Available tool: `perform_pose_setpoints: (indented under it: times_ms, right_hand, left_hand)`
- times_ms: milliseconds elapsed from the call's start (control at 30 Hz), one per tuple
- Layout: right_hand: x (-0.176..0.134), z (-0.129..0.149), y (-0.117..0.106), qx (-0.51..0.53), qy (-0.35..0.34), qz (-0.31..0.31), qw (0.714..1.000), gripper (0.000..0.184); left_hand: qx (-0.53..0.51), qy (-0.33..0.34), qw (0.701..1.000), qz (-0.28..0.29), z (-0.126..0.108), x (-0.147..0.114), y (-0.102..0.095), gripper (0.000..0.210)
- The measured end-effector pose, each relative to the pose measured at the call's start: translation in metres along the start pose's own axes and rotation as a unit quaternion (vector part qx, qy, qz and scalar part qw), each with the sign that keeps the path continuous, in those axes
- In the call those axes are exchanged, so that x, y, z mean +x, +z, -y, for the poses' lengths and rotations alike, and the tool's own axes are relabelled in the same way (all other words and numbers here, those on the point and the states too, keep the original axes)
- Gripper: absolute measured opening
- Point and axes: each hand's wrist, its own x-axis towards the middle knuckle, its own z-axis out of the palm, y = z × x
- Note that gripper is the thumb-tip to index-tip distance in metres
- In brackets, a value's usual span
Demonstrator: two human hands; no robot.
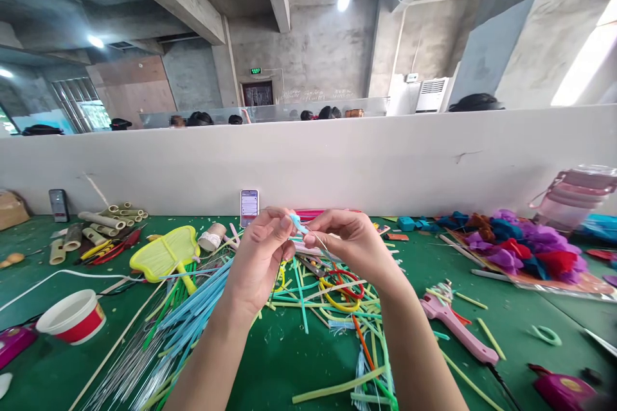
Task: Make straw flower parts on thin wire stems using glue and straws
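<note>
My left hand (255,253) is raised over the table with thumb and fingers pinched on a small light blue curled piece (299,225). My right hand (354,241) meets it from the other side, its fingertips closed on a thin pale wire (322,242) that runs from the blue piece. Whether that piece is a pipe cleaner or a soft strip I cannot tell. Below both hands lies a tangle of green, yellow and red stems (342,292). A bundle of light blue stems (200,305) with bare wire ends is beside my left forearm.
A yellow net-like paddle (166,253), a paper cup (72,318), pliers (108,250) and bamboo pieces (101,221) lie left. On the right are a pink glue gun (460,331), coloured petals (535,247) and a pink bottle (573,196). A phone (249,205) leans against the white partition (308,164).
</note>
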Motion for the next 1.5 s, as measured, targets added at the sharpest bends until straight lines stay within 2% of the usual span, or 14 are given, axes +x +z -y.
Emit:
perform_pose_setpoints:
  times_ms: [100,300,467,600,733,900,1067,1200,1367,1500]
  right_hand:
    - [-0.001,0.001,-0.002,-0.008,-0.012,-0.004,1.0,0.017]
    - [-0.002,0.003,-0.003,0.036,0.015,0.015,0.999,0.021]
    - [-0.004,0.007,-0.008,-0.037,0.017,0.007,0.999,0.025]
    - [-0.013,0.019,-0.004,-0.064,0.012,0.017,0.998,0.021]
    - [-0.02,0.033,0.007,-0.112,-0.02,-0.019,0.993,0.032]
    - [-0.019,0.033,0.013,-0.199,-0.056,-0.048,0.977,0.026]
    - [-0.016,0.026,0.015,-0.17,-0.07,-0.04,0.982,0.028]
    - [-0.016,0.026,0.014,-0.113,-0.041,-0.043,0.992,0.027]
    - [-0.015,0.031,0.009,-0.013,-0.041,0.002,0.999,0.016]
    - [-0.018,0.035,0.004,-0.094,-0.069,-0.018,0.993,0.012]
  left_hand:
    - [0.0,-0.02,1.0,0.017,-0.002,-0.002,0.002,0.021]
    - [-0.036,-0.085,0.994,0.062,-0.002,-0.003,0.001,0.021]
    - [-0.066,-0.114,0.988,0.083,0.002,0.001,-0.003,0.021]
    - [-0.098,-0.146,0.982,0.069,0.005,0.003,-0.004,0.024]
    - [-0.11,-0.17,0.978,0.055,0.006,0.002,-0.005,0.025]
    - [-0.089,-0.146,0.984,0.058,0.004,-0.001,-0.001,0.023]
    - [-0.079,-0.095,0.991,0.049,0.005,-0.002,0.001,0.025]
    - [-0.075,-0.089,0.991,0.064,0.007,-0.002,0.001,0.024]
    - [-0.084,-0.158,0.977,0.113,0.003,-0.003,-0.001,0.024]
    - [-0.107,-0.214,0.96,0.142,0.005,-0.002,-0.005,0.022]
